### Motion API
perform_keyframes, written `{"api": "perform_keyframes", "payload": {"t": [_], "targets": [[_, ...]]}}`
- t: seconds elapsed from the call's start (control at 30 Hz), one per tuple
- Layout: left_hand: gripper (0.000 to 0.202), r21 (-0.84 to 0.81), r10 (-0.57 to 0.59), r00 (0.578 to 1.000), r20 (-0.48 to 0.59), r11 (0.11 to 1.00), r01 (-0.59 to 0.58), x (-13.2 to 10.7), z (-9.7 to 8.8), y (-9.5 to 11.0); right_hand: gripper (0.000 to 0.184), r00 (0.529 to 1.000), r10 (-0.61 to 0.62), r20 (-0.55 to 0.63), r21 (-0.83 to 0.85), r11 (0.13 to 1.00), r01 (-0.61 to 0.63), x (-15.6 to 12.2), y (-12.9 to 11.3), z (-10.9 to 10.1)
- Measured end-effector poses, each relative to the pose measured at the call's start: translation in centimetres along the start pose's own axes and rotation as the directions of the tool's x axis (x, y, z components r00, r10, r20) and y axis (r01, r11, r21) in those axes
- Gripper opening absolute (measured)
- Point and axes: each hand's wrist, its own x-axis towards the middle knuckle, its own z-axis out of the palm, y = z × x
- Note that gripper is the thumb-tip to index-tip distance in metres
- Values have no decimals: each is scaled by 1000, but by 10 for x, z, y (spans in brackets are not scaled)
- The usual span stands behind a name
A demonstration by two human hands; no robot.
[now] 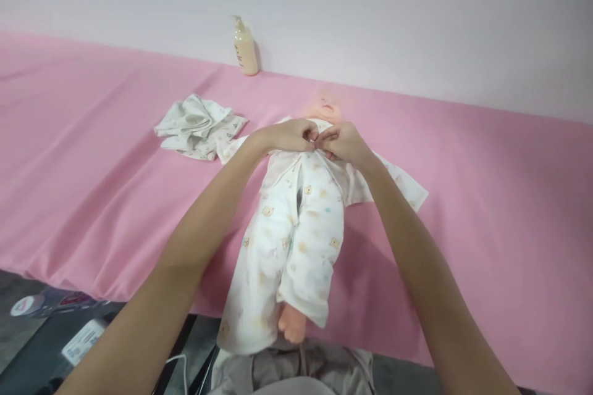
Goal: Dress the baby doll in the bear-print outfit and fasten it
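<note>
A baby doll (330,110) lies on its back on a pink sheet (92,154), dressed in a white romper (296,241) printed with small bears. One bare foot (291,326) pokes out near the table's front edge. My left hand (291,134) and my right hand (341,142) meet at the doll's chest just below its chin. Both are closed in a pinch on the romper's front edges at the collar. The romper's front is still parted lower down the body.
A crumpled white printed garment (198,126) lies on the sheet to the left of the doll. A cream pump bottle (245,48) stands against the white wall behind. Packets and a cable (83,339) lie on the floor at the lower left.
</note>
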Motion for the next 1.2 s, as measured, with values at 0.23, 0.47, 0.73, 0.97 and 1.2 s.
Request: {"api": "perform_keyframes", "payload": {"t": [0.23, 0.47, 0.73, 0.97, 1.2], "targets": [[9, -55, 83, 944, -320, 993, -106, -9, 35, -9, 27, 885, -302, -353, -581, 813, 46, -33, 9, 44], [11, -150, 77, 819, -569, 969, -196, -10, 59, -27, 34, 866, -344, -364, -651, 759, 29, -63, 9, 59], [16, -33, 16, 715, -699, 998, -55, -40, 78, -3, 35, 804, -406, -434, -660, 751, 23, -72, 17, 69], [11, 201, 51, 708, -705, 971, 130, -66, 90, 6, 26, 795, -460, -395, -714, 699, 49, -84, 20, 75], [23, 177, -26, 699, -715, 960, 218, -74, 84, 5, 17, 814, -432, -388, -658, 749, 84, -86, 15, 64]]}}
